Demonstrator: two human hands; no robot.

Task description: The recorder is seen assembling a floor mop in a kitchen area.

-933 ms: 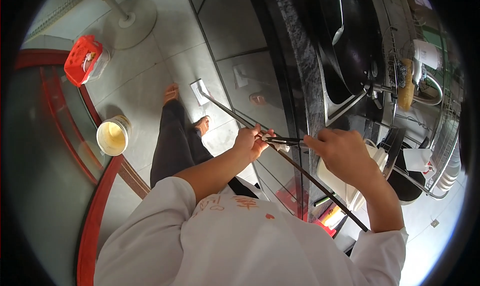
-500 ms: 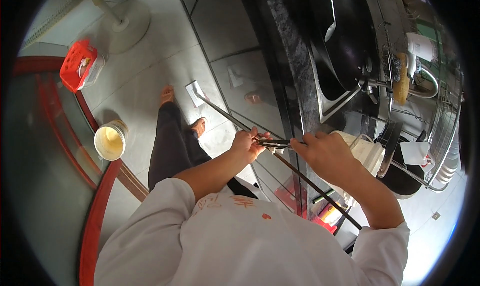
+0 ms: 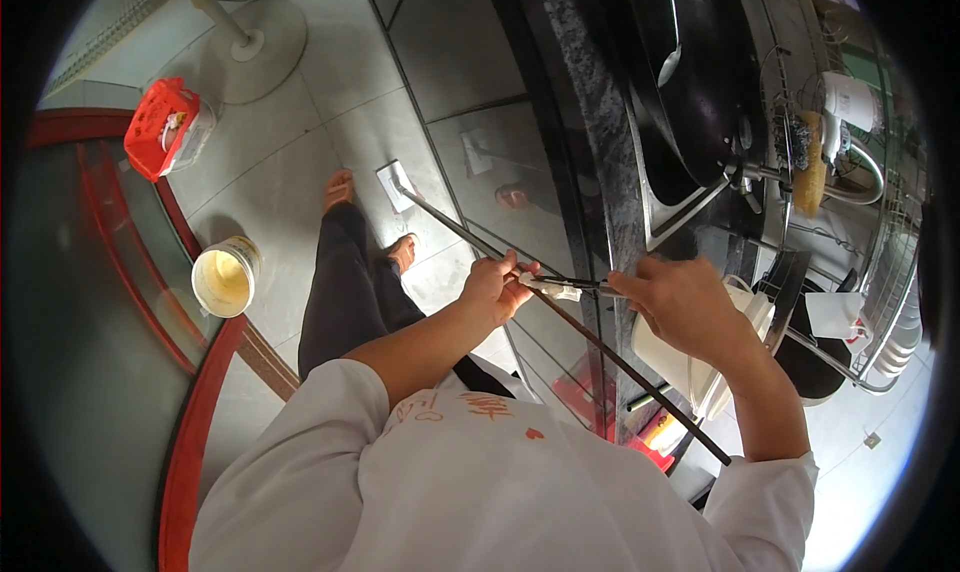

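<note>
My left hand is closed around the near end of a small, pale, elongated piece, and I cannot make out its kind. Its fingers also lie close to a long dark pole, which slants past both hands. At the pole's far end, a flat pale head rests on the floor. My right hand grips the handle end of a slender dark tool with two thin arms. The tool lies along the pale piece and reaches to my left fingertips. Small size hides whether it is scissors or a peeler.
To the right runs a dark counter with a black sink, a faucet and a wire rack. A cream container stands below my right hand. A white bucket and a red basket stand on the floor at left.
My right hand has moved slightly right and down, drawing the tool away from my left hand. More of the pale piece shows beneath it. My left hand has barely moved.
</note>
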